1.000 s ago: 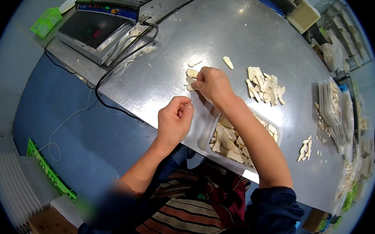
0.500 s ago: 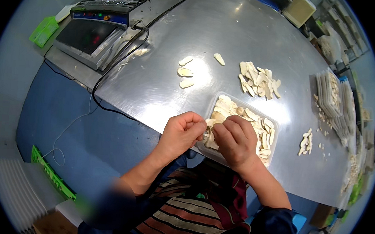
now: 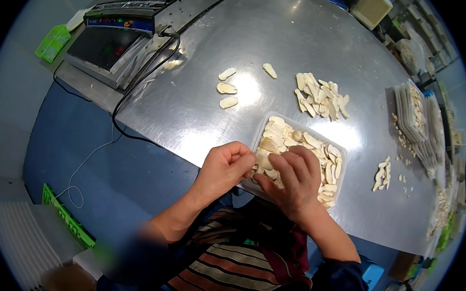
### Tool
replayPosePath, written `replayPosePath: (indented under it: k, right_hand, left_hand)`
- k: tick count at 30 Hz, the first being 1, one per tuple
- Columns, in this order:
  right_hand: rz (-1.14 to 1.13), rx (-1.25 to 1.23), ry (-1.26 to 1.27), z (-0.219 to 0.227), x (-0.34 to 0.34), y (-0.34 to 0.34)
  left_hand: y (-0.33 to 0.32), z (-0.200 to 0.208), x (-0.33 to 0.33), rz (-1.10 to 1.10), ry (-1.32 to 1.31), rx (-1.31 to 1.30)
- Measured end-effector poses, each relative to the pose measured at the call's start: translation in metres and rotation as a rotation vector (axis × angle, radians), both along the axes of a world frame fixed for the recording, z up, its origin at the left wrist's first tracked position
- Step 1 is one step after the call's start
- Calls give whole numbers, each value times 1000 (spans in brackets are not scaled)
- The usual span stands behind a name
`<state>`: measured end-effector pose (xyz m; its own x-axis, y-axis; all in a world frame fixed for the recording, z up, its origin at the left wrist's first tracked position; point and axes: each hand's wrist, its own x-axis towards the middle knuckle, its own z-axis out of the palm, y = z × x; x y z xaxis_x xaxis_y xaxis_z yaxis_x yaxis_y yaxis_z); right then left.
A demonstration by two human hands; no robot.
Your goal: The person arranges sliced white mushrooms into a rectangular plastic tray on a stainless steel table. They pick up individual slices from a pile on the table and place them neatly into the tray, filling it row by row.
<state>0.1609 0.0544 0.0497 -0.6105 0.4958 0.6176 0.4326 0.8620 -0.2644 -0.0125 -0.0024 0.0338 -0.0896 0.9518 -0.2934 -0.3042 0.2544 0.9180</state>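
A clear plastic tray (image 3: 341, 176) full of pale mushroom slices (image 3: 312, 141) sits at the table's near edge. Beside its left wall, my left hand (image 3: 225, 167) is closed in a pinch; whatever its fingertips hold is hidden. Over the front of the tray hovers my right hand (image 3: 295, 178), thumb and fingers apart, with nothing visible between them. A broad slice (image 3: 263, 159) lies in the tray between both hands. Farther off on the steel are a heap of slices (image 3: 321, 97), a short column of three slices (image 3: 227, 88) and one single slice (image 3: 270, 70).
The steel table (image 3: 203, 111) carries a sealing machine or scale-like device (image 3: 105, 47) at far left, its black cable (image 3: 118, 112) trailing over the edge. On the right stand stacked filled trays (image 3: 410, 111) and a small slice pile (image 3: 382, 174). A green basket (image 3: 53, 43) is beyond the device.
My right hand's fingers have spread from a pinch and drawn slightly down, away from the slice near my left fingertips. My left hand stays pinched in about the same place.
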Motion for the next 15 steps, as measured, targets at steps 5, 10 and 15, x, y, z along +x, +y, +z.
replayPosePath:
  k: [5, 10, 15]
  right_hand:
    - [-34, -190, -26, -1, 8, -4]
    - [-58, -180, -1, -5, 7, 0]
    - [-113, -114, -70, -16, 3, 18]
  left_hand:
    - [-3, -1, -1, -75, 66, -14]
    - [1, -10, -2, -112, 63, -15]
    - [8, -9, -12, 94, 160, -19]
